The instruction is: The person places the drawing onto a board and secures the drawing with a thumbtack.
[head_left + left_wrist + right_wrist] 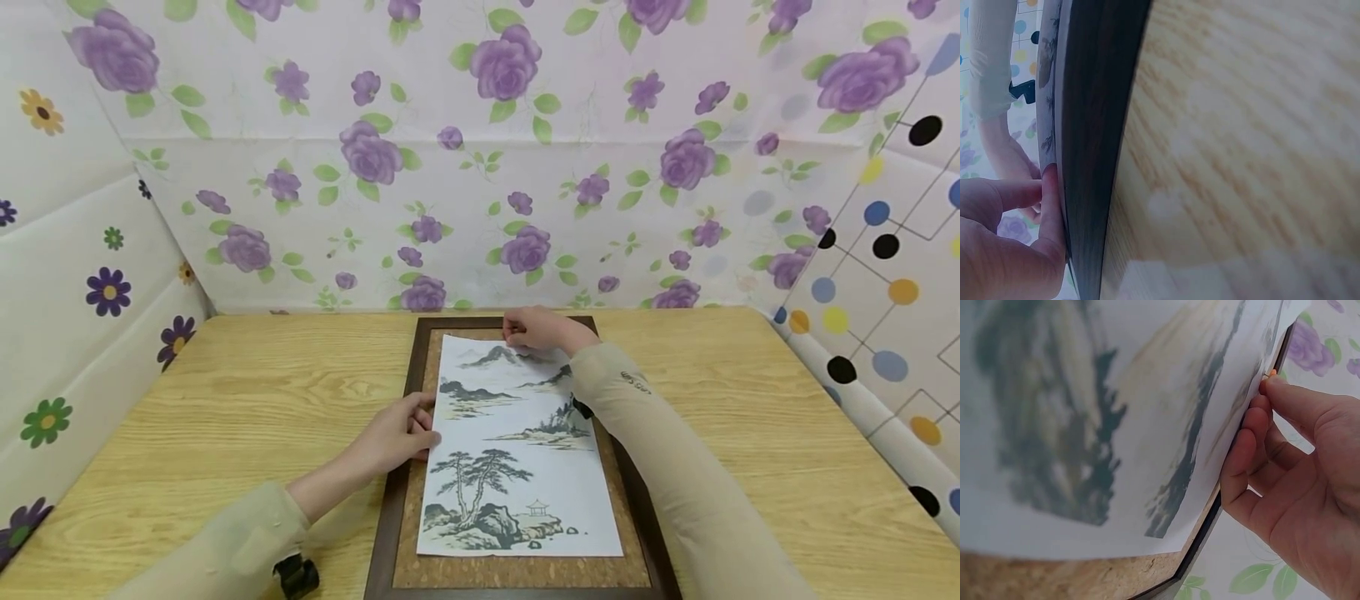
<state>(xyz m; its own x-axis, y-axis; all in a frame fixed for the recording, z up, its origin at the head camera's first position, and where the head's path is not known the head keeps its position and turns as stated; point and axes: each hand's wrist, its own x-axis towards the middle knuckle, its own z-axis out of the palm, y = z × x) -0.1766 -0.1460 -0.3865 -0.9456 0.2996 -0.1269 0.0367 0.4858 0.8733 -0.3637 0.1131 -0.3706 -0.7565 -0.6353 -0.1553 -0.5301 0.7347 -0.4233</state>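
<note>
A white sheet of paper printed with an ink landscape of mountains, pines and a pavilion lies on a cork board with a dark brown wooden frame. At its top edge my right hand pinches a small orange push pin between thumb and forefinger, the needle pointing toward the paper. The other fingers of that hand curl beside the frame's top. My left hand rests at the paper's left edge, thumb and fingertips touching there. In the left wrist view, its fingers lie against the frame's inner side.
The board lies on a light wood-grain table. Behind it hangs a cloth with purple flowers. Patterned sheets stand along both sides, the right one dotted. Black wrist straps show on the sleeves.
</note>
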